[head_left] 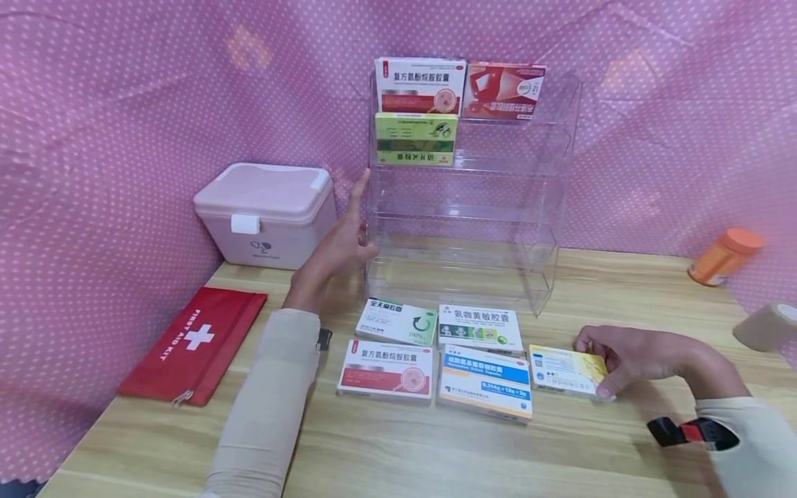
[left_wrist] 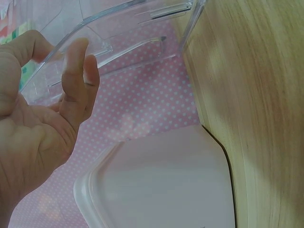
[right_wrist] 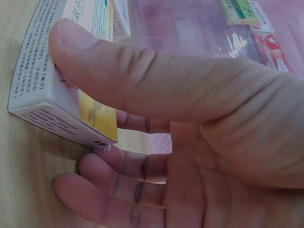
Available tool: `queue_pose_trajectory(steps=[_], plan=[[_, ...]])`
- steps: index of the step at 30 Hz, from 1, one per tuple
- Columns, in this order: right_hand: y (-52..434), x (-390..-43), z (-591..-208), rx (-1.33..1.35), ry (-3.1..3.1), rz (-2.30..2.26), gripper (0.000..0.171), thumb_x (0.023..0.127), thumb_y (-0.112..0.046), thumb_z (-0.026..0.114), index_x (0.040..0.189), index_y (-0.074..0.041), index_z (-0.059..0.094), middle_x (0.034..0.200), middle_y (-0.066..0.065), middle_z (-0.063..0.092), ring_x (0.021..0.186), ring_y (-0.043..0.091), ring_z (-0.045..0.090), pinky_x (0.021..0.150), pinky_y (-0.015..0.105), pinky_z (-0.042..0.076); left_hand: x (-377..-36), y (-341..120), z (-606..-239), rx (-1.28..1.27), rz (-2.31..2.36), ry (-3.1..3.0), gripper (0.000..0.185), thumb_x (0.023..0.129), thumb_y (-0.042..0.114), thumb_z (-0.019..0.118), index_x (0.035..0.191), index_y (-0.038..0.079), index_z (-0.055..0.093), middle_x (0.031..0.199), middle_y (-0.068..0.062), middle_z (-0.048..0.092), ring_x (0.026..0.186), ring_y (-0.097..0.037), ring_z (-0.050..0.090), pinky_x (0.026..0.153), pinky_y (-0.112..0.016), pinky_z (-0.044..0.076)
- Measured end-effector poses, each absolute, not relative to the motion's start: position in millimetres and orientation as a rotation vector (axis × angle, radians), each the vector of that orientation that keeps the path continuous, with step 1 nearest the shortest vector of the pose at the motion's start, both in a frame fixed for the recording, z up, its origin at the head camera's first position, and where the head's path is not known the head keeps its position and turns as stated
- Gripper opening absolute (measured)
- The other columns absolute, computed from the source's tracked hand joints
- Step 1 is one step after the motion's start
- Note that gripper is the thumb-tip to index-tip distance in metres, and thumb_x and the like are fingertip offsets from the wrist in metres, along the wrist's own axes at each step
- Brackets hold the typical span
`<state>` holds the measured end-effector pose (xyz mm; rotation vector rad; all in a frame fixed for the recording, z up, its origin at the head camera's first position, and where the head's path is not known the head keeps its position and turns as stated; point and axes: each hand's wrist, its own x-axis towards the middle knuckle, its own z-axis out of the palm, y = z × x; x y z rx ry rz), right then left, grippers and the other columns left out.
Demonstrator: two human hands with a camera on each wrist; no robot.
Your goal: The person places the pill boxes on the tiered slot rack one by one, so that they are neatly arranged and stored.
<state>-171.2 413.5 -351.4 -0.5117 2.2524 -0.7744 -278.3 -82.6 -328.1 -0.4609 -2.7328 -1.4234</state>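
Observation:
My right hand (head_left: 644, 360) holds a yellow-and-white medicine box (head_left: 563, 372) at its right end. In the right wrist view the thumb (right_wrist: 80, 40) lies over the box (right_wrist: 52, 71), with the other fingers at its edge close over the table. My left hand (head_left: 342, 242) is at the left side of a clear tiered display rack (head_left: 479, 197). Its index finger points up along the side panel; in the left wrist view the thumb and fingertips are right at the panel's edge. Left of the held box lie a blue-and-white box (head_left: 486, 384) and several other medicine boxes.
Red-and-white (head_left: 420, 86), red (head_left: 506, 91) and green (head_left: 416, 140) boxes stand on the rack's upper tiers. A pink lidded case (head_left: 264, 214) and a red first aid pouch (head_left: 193, 346) are at left. An orange bottle (head_left: 725, 256) and a grey-beige container (head_left: 768, 328) are at right.

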Motion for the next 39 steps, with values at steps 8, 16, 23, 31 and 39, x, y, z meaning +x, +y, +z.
queue_pose_trajectory(steps=[8, 16, 23, 31, 39], plan=[[410.3, -173.7, -350.3, -0.497, 2.279, -0.725, 0.061, 0.079, -0.018, 0.093, 0.126, -0.005, 0.058, 0.111, 0.006, 0.059, 0.092, 0.017, 0.049, 0.074, 0.023, 0.041, -278.1, -85.7, -330.0, -0.459, -1.42, -2.732, 0.139, 0.087, -0.012, 0.07, 0.156, 0.072, -0.017, 0.164, -0.031, 0.042, 0.082, -0.027, 0.058, 0.067, -0.032, 0.056], [409.6, -174.4, -350.6, -0.541, 2.25, -0.749, 0.06, 0.079, -0.02, 0.094, 0.124, -0.009, 0.057, 0.113, 0.006, 0.059, 0.096, 0.014, 0.049, 0.076, 0.024, 0.038, -279.1, -87.0, -332.1, -0.459, -1.418, -2.729, 0.14, 0.087, -0.012, 0.069, 0.155, 0.073, -0.018, 0.161, -0.033, 0.045, 0.078, -0.026, 0.057, 0.065, -0.033, 0.056], [411.1, -173.0, -346.8, -0.516, 2.369, -0.634, 0.057, 0.077, -0.022, 0.093, 0.118, -0.013, 0.054, 0.12, 0.005, 0.063, 0.101, 0.017, 0.053, 0.079, 0.023, 0.041, -279.6, -86.1, -331.8, -0.47, -1.417, -2.725, 0.139, 0.087, -0.013, 0.069, 0.156, 0.072, -0.017, 0.163, -0.031, 0.043, 0.078, -0.025, 0.056, 0.066, -0.032, 0.055], [419.2, -173.1, -347.3, -0.803, 2.5, -0.724, 0.039, 0.091, -0.021, 0.081, 0.12, -0.015, 0.056, 0.117, 0.001, 0.061, 0.108, -0.001, 0.053, 0.088, 0.02, 0.051, -278.8, -83.7, -330.5, -0.462, -1.435, -2.721, 0.14, 0.086, -0.012, 0.069, 0.155, 0.074, -0.017, 0.162, -0.033, 0.044, 0.082, -0.028, 0.059, 0.066, -0.034, 0.057], [419.6, -172.2, -337.8, -0.938, 2.639, -0.828, 0.037, 0.091, -0.009, 0.081, 0.124, -0.017, 0.065, 0.122, -0.009, 0.068, 0.108, -0.002, 0.059, 0.086, 0.02, 0.053, -277.8, -84.2, -328.3, -0.462, -1.446, -2.729, 0.139, 0.087, -0.013, 0.068, 0.154, 0.075, -0.017, 0.156, -0.033, 0.047, 0.087, -0.029, 0.06, 0.067, -0.034, 0.057]])
